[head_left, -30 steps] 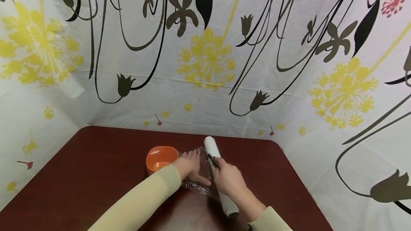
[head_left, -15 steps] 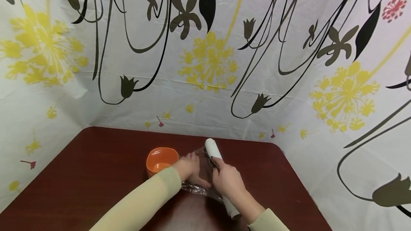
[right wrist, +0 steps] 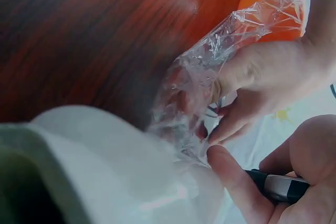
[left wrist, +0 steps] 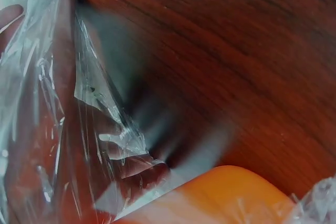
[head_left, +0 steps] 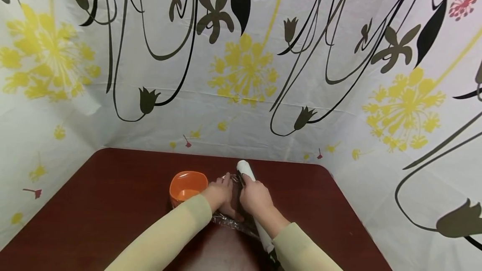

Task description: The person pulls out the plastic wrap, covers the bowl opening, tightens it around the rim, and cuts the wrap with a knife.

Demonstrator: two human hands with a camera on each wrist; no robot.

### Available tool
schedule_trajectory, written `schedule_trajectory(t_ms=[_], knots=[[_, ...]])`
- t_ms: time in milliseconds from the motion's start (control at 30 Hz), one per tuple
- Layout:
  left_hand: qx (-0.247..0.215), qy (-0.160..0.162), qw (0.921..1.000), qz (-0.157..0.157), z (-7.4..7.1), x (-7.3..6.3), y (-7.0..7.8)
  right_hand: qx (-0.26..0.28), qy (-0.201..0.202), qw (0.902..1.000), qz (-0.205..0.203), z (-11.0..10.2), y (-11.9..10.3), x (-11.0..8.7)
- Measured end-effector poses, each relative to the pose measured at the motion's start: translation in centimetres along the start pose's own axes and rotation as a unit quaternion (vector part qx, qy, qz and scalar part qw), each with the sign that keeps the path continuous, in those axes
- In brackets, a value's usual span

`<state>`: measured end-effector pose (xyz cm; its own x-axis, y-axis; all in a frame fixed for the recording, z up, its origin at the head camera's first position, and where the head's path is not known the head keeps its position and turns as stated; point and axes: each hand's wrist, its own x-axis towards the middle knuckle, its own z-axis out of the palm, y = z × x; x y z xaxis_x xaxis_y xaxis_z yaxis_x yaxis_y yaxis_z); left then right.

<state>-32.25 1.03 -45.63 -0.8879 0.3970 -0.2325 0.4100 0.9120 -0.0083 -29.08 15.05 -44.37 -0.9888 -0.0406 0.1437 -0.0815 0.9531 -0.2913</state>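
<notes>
A white roll of plastic wrap [head_left: 246, 170] lies on the table, with a stretch of clear film [head_left: 229, 221] drawn from it toward the orange bowl [head_left: 189, 179]. My left hand [head_left: 223, 195] rests on the film beside the bowl, fingers spread. In the left wrist view, wrinkled film [left wrist: 44, 124] crosses in front of fingers. My right hand [head_left: 257, 199] grips a black-and-silver utility knife [right wrist: 281, 186] along the roll's left side. Its dark front end [head_left: 239, 176] shows near the roll's far end; the blade's edge against the film is hidden.
The dark red-brown table [head_left: 113, 204] has rounded far corners. A white flower-printed sheet [head_left: 241, 133] hangs close behind its far edge and along both sides. The bowl stands directly left of my left hand.
My right hand with the utility knife has moved away from me and slightly left along the roll. The roll has shifted a little left. My left hand stays on the film.
</notes>
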Motion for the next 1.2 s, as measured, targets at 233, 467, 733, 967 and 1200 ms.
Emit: schedule_trajectory(t_ms=[233, 467, 733, 967, 1200], knots=[[-0.010, -0.006, 0.9999, 0.002, 0.0, 0.1, -0.2, 0.000, 0.023, 0.9995, -0.020, 0.2, 0.7, 0.1], [-0.001, -0.016, 0.9999, -0.005, -0.5, -0.2, -0.2, -0.013, 0.028, 0.9988, -0.039, 0.7, 0.6, 0.4], [-0.012, -0.020, 0.9997, -0.001, -0.1, 0.5, -0.5, -0.024, -0.017, 0.9994, -0.016, 0.4, 0.0, 1.0], [0.000, -0.025, 0.9996, -0.015, 0.6, 1.8, -0.9, -0.015, -0.052, 0.9984, -0.017, -0.3, -0.8, -0.7], [-0.013, -0.016, 0.9998, -0.003, 0.0, 0.4, -1.0, -0.014, -0.045, 0.9986, -0.025, -0.8, -0.5, -2.7]])
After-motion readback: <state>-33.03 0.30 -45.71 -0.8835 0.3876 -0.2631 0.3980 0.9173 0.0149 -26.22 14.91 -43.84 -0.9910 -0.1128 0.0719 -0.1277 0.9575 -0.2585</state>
